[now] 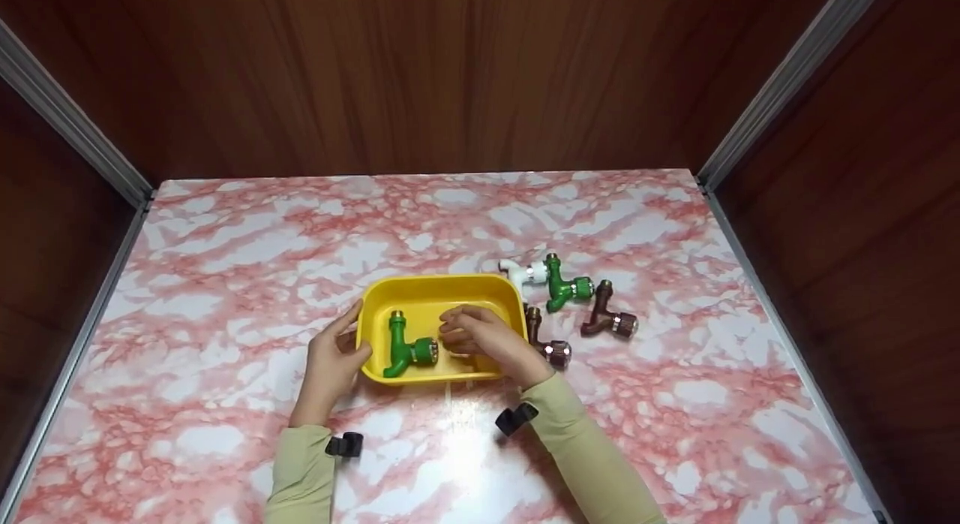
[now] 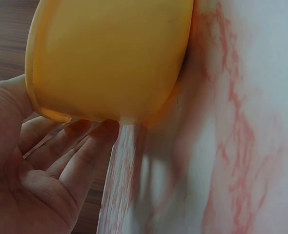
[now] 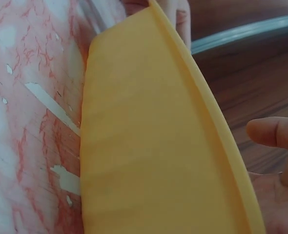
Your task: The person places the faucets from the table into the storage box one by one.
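A green tap point(image 1: 401, 351) lies inside a yellow plastic basin point(image 1: 442, 281), toward its left end. My left hand point(image 1: 334, 355) holds the basin's left end, thumb at the rim and fingers against the outer wall; the left wrist view shows the fingertips touching the yellow wall point(image 2: 110, 58). Over the basin's right half, my right hand point(image 1: 480, 335) reaches in across the rim, fingers loosely bent, to the right of the tap's knob and apart from it. Nothing shows between its fingers. In the right wrist view the basin's side wall point(image 3: 144, 126) hides most of that hand.
Right of the basin lie a white tap point(image 1: 529, 272), another green tap point(image 1: 559, 286) and a brown tap point(image 1: 600, 314). A second brown tap point(image 1: 555, 351) is close to the basin's right end, partly covered by my right hand. Dark wood panels point(image 1: 420, 81) enclose the marbled table point(image 1: 225, 284).
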Motion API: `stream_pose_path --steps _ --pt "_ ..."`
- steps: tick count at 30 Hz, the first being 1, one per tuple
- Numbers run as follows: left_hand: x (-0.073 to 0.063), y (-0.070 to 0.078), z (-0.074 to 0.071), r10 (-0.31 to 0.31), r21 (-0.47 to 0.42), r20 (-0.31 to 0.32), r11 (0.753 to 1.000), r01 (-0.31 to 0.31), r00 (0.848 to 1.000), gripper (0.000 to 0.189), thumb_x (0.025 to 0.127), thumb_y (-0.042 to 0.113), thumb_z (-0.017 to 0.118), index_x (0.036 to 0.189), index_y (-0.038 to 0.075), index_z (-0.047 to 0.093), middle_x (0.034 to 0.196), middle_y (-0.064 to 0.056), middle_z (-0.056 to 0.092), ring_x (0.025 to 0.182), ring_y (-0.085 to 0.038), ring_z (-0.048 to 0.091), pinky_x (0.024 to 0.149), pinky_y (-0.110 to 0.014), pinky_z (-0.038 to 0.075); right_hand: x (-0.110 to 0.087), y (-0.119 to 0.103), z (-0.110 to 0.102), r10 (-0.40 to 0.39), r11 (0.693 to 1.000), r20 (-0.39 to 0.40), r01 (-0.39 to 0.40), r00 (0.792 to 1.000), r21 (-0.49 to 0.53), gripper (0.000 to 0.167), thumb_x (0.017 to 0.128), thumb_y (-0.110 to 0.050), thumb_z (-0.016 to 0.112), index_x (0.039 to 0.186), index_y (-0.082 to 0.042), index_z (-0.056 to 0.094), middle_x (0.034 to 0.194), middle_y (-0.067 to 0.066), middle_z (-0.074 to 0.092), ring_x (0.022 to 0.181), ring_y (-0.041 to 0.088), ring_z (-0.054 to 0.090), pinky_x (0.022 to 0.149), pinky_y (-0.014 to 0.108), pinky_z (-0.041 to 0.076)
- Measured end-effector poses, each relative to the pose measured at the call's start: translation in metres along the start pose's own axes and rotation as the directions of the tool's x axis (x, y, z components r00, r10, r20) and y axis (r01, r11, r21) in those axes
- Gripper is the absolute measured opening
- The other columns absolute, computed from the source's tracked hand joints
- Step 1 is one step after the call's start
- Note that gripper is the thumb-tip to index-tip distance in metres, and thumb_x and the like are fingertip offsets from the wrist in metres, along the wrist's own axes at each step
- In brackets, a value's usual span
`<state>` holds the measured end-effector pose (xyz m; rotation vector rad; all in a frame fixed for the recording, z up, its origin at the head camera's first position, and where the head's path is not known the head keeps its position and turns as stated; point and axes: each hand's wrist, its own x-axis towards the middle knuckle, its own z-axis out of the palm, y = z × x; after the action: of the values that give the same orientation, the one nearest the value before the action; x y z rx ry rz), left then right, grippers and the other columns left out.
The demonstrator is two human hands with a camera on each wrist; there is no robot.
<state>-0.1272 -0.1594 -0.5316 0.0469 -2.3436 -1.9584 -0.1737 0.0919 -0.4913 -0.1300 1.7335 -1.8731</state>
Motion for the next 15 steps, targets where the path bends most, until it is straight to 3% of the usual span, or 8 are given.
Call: stream_pose_path --steps 7,15 --pt "0.001 -0.001 0.0 -0.005 -0.004 -0.001 1.0 0.005 1.0 0.068 0.081 -0.012 0.059 0.141 0.017 0.049 0.139 -0.009 0.049 0.109 -0.029 0.06 0.079 -0.026 0.055 -0.009 -0.002 -0.006 -0.068 0.997 0.065 0.066 0.996 0.036 0.038 0.1 -0.011 0.04 0.125 0.018 0.044 0.122 0.037 0.047 0.117 0.051 0.046 0.102 0.057 0.038" --pt "0.0 0.0 0.0 -0.011 -0.003 0.006 1.0 0.011 1.0 0.068 0.081 -0.011 0.059 0.142 0.017 0.048 0.14 -0.009 0.048 0.11 -0.029 0.06 0.08 -0.027 0.055 -0.015 -0.004 -0.011 -0.09 0.995 0.087 0.085 0.992 0.051 0.038 0.101 -0.013 0.041 0.126 0.016 0.044 0.125 0.036 0.046 0.117 0.051 0.047 0.102 0.056 0.037"
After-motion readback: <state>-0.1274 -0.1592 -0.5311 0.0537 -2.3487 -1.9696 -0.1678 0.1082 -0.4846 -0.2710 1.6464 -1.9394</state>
